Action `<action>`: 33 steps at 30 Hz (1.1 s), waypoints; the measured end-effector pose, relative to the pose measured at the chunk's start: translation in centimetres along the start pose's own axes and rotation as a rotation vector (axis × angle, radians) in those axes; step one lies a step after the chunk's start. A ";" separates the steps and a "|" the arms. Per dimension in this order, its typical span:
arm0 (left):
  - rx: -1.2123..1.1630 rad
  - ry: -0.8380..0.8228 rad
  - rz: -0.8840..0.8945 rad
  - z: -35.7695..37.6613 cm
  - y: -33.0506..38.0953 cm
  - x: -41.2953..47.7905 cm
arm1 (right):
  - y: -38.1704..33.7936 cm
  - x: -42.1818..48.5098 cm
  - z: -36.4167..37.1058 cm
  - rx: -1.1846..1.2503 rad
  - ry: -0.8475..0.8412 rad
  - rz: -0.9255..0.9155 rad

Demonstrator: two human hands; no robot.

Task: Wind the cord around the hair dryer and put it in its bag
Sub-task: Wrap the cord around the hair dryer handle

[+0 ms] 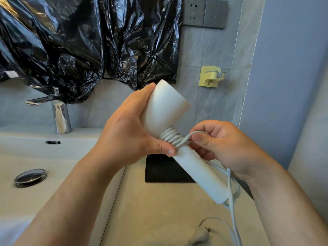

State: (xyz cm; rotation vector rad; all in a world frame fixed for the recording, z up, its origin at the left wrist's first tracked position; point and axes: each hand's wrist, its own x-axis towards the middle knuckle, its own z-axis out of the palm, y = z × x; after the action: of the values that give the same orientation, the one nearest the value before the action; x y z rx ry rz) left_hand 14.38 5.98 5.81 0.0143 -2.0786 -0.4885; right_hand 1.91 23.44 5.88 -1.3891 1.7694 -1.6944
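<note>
A white hair dryer (165, 107) is held in mid-air over the counter, head up and handle slanting down to the right. My left hand (127, 134) grips its head and neck, thumb pressed on the coils. Several turns of white cord (171, 137) wrap the top of the handle. My right hand (223, 144) pinches the cord just right of the coils. The loose cord hangs down past the handle's end to the plug (201, 237) lying on the counter. A black bag (163, 169) lies flat on the counter behind the handle, partly hidden.
A white basin (53, 157) with a metal drain (30, 177) and chrome tap (60, 114) sits at left. Black plastic sheeting (79, 41) covers the wall above. A yellow wall holder (211, 76) and grey socket (194, 12) are on the tiled wall. Beige counter (150, 210) lies below.
</note>
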 end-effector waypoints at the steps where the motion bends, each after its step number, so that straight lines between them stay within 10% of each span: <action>1: 0.001 0.012 -0.006 0.0 -0.1 0.0 | 0.0 0.1 0.1 0.023 0.007 -0.002; 20: -0.025 0.207 -0.279 0.3 0.7 0.1 | 0.4 0.3 0.8 0.155 -0.029 -0.040; 27: 0.142 0.181 -0.066 -1.4 0.7 -0.2 | 0.7 0.5 1.6 -0.126 -0.018 0.025; 33: -0.260 0.188 -0.064 -1.6 0.5 0.1 | 0.8 0.1 0.9 0.036 -0.138 0.037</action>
State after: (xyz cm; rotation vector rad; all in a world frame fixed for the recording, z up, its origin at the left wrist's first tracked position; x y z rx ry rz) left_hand 15.72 5.89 6.77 -0.0252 -1.8234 -0.7642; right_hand 2.19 22.67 4.98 -1.4132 1.6708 -1.5636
